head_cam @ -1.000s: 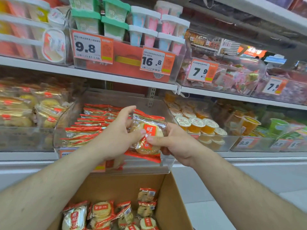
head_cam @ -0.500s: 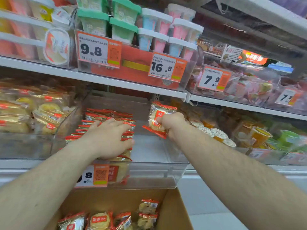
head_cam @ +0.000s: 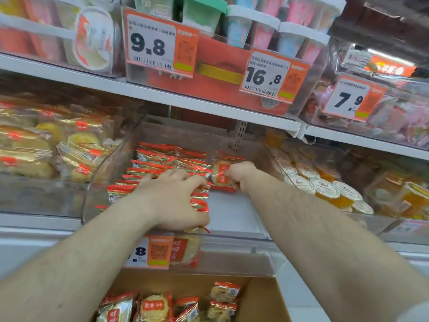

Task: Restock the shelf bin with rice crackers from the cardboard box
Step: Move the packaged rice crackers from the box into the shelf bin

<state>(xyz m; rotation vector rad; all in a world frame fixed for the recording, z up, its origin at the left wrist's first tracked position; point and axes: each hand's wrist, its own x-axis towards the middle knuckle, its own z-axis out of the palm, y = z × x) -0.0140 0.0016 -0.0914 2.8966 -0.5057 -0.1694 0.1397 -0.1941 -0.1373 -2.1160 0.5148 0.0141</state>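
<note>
We face white store shelving (head_cam: 209, 105), its slotted upright (head_cam: 239, 135) showing behind. Above us sit lidded dessert cups (head_cam: 299, 40) and orange price tags (head_cam: 160, 43); jelly cups (head_cam: 325, 189) fill the neighbouring bin on our right, wrapped cakes (head_cam: 46, 147) on our left.

A white shelf (head_cam: 236, 219) carried a clear bin (head_cam: 232, 259) of rice cracker packs (head_cam: 167, 156) at centre, a bin of yellow cakes (head_cam: 46, 145) on its left, and jelly cups (head_cam: 325, 189) on its right.
</note>
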